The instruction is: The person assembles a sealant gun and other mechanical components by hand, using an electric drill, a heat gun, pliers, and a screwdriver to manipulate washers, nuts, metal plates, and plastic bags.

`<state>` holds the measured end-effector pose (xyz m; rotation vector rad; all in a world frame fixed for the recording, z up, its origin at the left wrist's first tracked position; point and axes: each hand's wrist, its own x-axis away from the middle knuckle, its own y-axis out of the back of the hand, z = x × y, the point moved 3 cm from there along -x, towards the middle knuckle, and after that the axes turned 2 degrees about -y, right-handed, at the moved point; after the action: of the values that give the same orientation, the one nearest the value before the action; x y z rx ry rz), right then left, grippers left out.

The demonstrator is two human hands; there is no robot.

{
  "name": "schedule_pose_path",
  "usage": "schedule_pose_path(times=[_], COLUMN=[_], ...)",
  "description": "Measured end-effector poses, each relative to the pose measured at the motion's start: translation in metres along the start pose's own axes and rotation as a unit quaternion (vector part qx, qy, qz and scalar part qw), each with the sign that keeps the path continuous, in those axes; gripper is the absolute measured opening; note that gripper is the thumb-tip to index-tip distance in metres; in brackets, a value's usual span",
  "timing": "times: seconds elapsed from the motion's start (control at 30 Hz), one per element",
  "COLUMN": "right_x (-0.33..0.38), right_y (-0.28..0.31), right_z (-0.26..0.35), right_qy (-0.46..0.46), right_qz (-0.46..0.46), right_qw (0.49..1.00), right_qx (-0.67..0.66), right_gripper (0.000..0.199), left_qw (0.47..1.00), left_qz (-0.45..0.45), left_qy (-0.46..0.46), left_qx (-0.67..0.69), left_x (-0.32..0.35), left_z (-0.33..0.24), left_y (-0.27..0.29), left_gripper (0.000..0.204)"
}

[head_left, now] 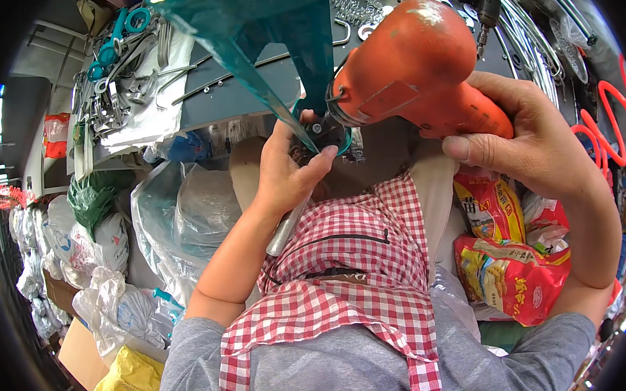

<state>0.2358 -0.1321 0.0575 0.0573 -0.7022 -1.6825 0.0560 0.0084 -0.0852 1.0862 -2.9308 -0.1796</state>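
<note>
My right hand is wrapped round the handle of an orange power driver, scuffed pale on top. The driver's dark nose points down-left at a bolt head on a teal metal frame. That frame has a wide top and long slanting legs, and it reaches past the far edge of the view. Around its narrow lower end my left hand is closed, thumb up by the bolt. A grey metal rod hangs below this hand. Whether the driver's tip touches the bolt is hidden.
A dark workbench ahead carries metal parts at left, small hooks and long rods at right. Coiled red hose hangs at far right. Plastic bags crowd my left; red-yellow packages lie at my right.
</note>
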Motion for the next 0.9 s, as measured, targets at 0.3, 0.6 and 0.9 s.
schedule_pose_path(times=[0.3, 0.6, 0.9], right_x=[-0.010, -0.033, -0.027], right_y=[0.000, -0.009, 0.001], right_z=[0.021, 0.067, 0.106], right_qy=[0.015, 0.095, -0.131], right_qz=[0.043, 0.049, 0.267], right_qw=[0.997, 0.938, 0.903], right_qx=[0.066, 0.328, 0.311], right_gripper=[0.040, 0.031, 0.039], left_qw=[1.000, 0.999, 0.926], left_qz=[0.023, 0.027, 0.216], left_qy=[-0.005, 0.008, -0.231], left_qx=[-0.003, -0.033, 0.205], left_x=[-0.002, 0.003, -0.070], left_z=[0.000, 0.007, -0.088], left_y=[-0.002, 0.013, 0.015], left_gripper=[0.048, 0.058, 0.089])
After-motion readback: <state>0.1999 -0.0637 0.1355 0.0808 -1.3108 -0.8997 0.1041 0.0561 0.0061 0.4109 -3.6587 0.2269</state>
